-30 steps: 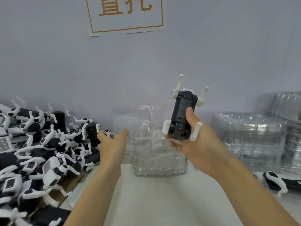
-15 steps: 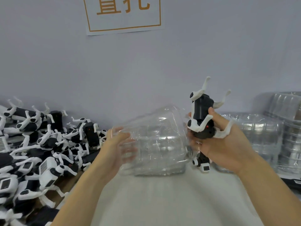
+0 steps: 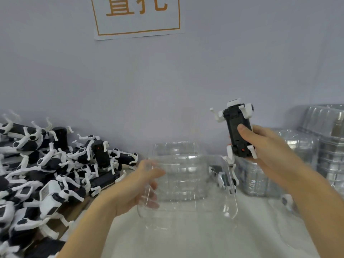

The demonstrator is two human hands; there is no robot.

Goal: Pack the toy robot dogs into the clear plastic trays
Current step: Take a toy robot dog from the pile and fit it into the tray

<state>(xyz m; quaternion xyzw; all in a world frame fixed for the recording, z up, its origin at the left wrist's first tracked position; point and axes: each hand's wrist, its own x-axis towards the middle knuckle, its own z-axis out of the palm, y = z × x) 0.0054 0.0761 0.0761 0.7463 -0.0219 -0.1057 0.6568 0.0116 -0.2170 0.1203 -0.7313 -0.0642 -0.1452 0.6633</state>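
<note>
Clear plastic tray [image 3: 188, 185]: held above the white table [image 3: 186, 243], open side toward the camera, long axis running left to right; left hand [image 3: 135, 185] pinches its left edge, thumb on top, fingers curled behind the wall and seen through it. Toy robot dog [image 3: 238, 131]: black body, white legs, held by right hand [image 3: 268, 146] above and right of the tray, apart from it; long axis near upright, belly facing the camera, thumb pressed across the body, other fingers wrapped behind. Second dog [image 3: 223, 178]: on the table behind the tray's right end, partly blurred through it. Pile of dogs [image 3: 48, 170]: heaped at left. Stacks of trays [image 3: 297, 161]: at right, against the grey wall [image 3: 186, 81]. Paper sign [image 3: 137, 15]: orange lettering, above
</note>
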